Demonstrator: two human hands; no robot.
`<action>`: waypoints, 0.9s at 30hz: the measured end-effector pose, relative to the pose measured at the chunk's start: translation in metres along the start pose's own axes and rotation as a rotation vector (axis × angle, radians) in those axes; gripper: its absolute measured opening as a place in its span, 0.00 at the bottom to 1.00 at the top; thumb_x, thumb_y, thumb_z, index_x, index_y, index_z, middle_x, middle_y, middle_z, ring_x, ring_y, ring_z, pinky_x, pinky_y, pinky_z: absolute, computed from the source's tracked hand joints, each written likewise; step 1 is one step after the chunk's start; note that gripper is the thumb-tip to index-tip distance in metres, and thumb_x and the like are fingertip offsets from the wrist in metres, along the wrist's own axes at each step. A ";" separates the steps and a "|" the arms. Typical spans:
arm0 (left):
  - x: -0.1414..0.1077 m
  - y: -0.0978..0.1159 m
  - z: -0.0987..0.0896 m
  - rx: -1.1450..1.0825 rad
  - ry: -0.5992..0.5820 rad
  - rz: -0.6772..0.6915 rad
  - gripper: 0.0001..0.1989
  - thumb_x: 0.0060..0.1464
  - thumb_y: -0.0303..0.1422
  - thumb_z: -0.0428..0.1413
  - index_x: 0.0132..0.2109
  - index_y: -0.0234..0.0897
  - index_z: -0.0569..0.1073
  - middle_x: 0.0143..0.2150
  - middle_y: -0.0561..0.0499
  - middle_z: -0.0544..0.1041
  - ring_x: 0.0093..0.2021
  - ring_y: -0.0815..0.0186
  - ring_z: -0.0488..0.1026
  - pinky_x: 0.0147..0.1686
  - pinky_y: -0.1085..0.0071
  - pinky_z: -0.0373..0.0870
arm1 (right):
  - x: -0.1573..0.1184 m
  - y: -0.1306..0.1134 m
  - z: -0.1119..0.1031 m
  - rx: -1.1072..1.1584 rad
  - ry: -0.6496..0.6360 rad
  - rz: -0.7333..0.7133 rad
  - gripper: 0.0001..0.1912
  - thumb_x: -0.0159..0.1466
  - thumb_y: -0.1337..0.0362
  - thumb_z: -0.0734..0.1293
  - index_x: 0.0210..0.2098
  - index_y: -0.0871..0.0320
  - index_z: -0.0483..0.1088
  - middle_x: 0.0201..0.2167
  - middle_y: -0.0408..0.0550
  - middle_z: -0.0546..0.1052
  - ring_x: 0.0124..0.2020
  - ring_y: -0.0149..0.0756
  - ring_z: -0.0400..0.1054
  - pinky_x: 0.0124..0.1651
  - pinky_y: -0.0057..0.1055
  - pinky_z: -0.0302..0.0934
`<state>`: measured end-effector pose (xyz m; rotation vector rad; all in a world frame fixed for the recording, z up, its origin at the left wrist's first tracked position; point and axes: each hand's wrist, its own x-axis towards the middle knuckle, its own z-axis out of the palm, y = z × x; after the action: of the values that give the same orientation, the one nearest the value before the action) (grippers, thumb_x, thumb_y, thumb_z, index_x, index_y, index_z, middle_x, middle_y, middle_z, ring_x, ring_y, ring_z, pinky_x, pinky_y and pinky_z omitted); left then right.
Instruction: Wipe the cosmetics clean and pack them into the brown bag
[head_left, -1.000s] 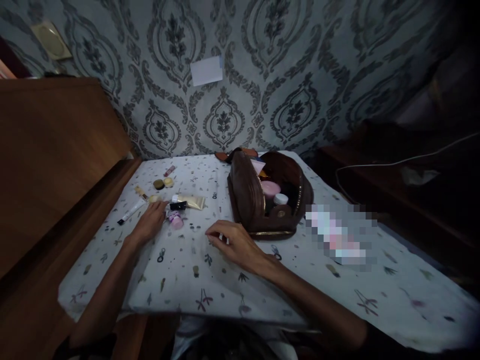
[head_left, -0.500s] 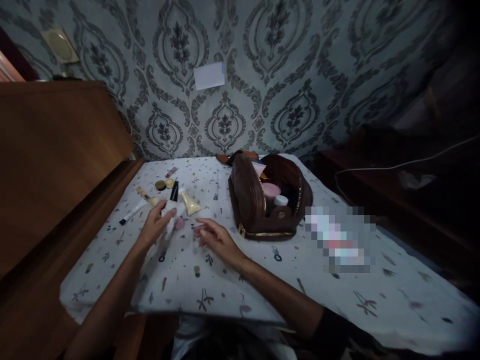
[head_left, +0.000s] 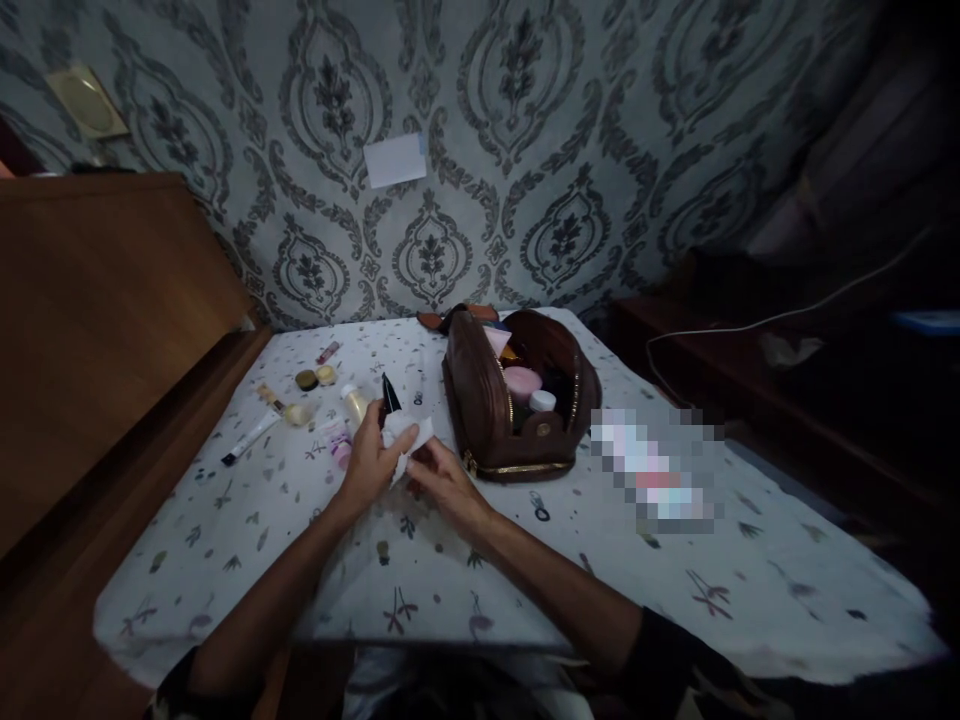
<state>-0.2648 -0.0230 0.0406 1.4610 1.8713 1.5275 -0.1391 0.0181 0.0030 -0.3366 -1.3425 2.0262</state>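
In the middle of the patterned cloth, my left hand (head_left: 369, 463) is closed around a crumpled white tissue (head_left: 407, 428) and a slim black tube-like item (head_left: 391, 394). The black item points up and away from me; its lower part is hidden by the tissue and fingers. My right hand (head_left: 451, 488) meets the left from the other side, its fingertips pinched at the tissue's lower edge. Just left of my left hand lie a small pink-and-purple item (head_left: 338, 444) and a cream-coloured squeeze tube (head_left: 354, 402), partly covered by the hand.
A brown cosmetic bag (head_left: 480, 400) stands unzipped on the right, holding a pink round container (head_left: 523, 382) and a white-lidded jar (head_left: 542, 401). On the left lie a brush (head_left: 293, 412), a white tube (head_left: 253, 436) and an opened small pot (head_left: 307, 380). A blurred-out item (head_left: 660, 470) lies right.
My left hand has moved right with the tissue and black item, which is now lifted from the cloth area by the squeeze tube. My right hand has closed in onto the tissue.
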 end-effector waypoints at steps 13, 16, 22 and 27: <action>0.017 -0.027 -0.030 -0.048 0.261 -0.035 0.16 0.56 0.45 0.57 0.30 0.37 0.69 0.27 0.55 0.67 0.31 0.67 0.66 0.35 0.71 0.64 | -0.006 -0.004 -0.002 -0.036 -0.188 0.222 0.29 0.55 0.50 0.75 0.51 0.58 0.71 0.24 0.37 0.67 0.22 0.24 0.58 0.22 0.22 0.51; 0.018 -0.032 -0.035 -0.228 0.270 -0.156 0.19 0.55 0.48 0.57 0.27 0.37 0.68 0.22 0.58 0.62 0.23 0.71 0.59 0.25 0.74 0.56 | -0.005 -0.001 -0.003 -0.043 -0.208 0.254 0.29 0.55 0.51 0.76 0.50 0.58 0.69 0.26 0.39 0.71 0.22 0.24 0.60 0.22 0.22 0.51; 0.021 -0.029 -0.033 -0.581 0.359 -0.330 0.23 0.43 0.51 0.64 0.26 0.37 0.67 0.19 0.60 0.62 0.19 0.74 0.58 0.20 0.75 0.53 | -0.001 0.007 -0.004 -0.056 -0.049 0.281 0.26 0.51 0.51 0.77 0.37 0.55 0.61 0.27 0.41 0.77 0.20 0.24 0.63 0.20 0.21 0.50; 0.022 -0.029 -0.032 -0.671 0.327 -0.361 0.23 0.42 0.51 0.66 0.30 0.37 0.69 0.20 0.60 0.64 0.20 0.73 0.60 0.21 0.75 0.57 | -0.001 0.005 -0.003 -0.084 0.016 0.267 0.24 0.50 0.50 0.77 0.33 0.57 0.65 0.26 0.39 0.75 0.22 0.26 0.68 0.21 0.22 0.54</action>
<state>-0.3125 -0.0188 0.0349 0.5737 1.4317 2.0040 -0.1385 0.0189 -0.0030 -0.5966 -1.4390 2.1795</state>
